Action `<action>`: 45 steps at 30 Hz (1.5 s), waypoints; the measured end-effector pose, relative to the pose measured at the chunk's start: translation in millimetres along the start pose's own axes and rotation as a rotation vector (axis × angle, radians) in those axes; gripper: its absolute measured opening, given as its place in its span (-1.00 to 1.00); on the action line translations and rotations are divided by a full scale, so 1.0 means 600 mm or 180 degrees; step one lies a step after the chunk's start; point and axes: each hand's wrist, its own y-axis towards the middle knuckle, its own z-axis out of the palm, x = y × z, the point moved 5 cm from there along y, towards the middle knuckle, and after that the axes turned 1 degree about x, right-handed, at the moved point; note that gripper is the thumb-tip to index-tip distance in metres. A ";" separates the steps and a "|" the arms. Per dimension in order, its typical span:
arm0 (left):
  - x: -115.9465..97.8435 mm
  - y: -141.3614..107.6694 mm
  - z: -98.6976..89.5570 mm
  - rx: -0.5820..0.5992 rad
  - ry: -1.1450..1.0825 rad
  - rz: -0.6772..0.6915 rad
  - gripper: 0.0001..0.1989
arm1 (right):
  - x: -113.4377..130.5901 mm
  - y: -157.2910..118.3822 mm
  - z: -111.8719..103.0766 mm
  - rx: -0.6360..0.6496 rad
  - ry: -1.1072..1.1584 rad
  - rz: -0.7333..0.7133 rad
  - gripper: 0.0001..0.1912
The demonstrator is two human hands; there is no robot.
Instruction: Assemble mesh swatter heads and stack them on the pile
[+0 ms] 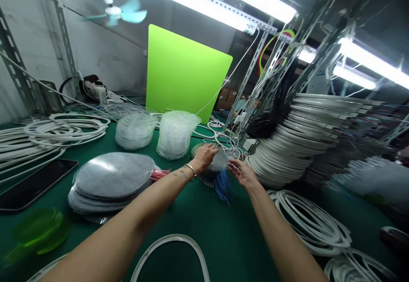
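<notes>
A small stack of round grey wire-mesh discs (pixel 220 161) with a bundle of blue wires (pixel 223 186) hanging off its front lies between my hands. My left hand (pixel 204 157), with a bangle at the wrist, reaches over the left and far side of the stack, its fingers closed on the top disc's edge. At the right edge my right hand (pixel 243 174) has its fingers bent together against the same disc; its exact grip is partly hidden. Left of my forearm sits a larger stack of mesh discs (pixel 111 175) with red wires (pixel 159 174).
Two piles of clear round pieces (pixel 177 135) stand before an upright green panel (pixel 187 71). White rings pile high (pixel 287 145) on the right; white coils (pixel 315 222) lie below. A phone (pixel 35 184), a green handheld fan-like item (pixel 40 231) and a white hoop (pixel 172 237) are nearer.
</notes>
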 end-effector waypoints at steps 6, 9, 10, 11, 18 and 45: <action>0.004 0.000 -0.054 -0.0663 0.0080 0.0824 -0.61 | 0.013 -0.080 0.010 0.0682 0.0686 0.0018 -0.49; -0.036 -0.062 -0.114 -0.0948 0.0023 0.1195 -0.50 | 0.014 -0.143 0.021 0.0954 0.1038 -0.0236 -0.70; -0.050 -0.093 -0.137 -0.1083 -0.0092 0.1201 -0.44 | 0.007 -0.167 0.022 0.0993 0.1108 -0.0268 -0.68; -0.060 -0.128 -0.160 -0.1209 -0.0317 0.1074 -0.37 | -0.003 -0.192 0.022 0.1023 0.1143 -0.0254 -0.66; -0.070 -0.398 -0.177 0.0488 -0.4487 -0.2498 -0.46 | -0.158 -0.388 -0.005 0.1296 0.0554 0.0675 -0.54; -0.116 -0.638 -0.230 0.0174 -0.3371 -0.2989 -0.72 | -0.363 -0.584 -0.057 0.0713 0.0673 0.1436 0.01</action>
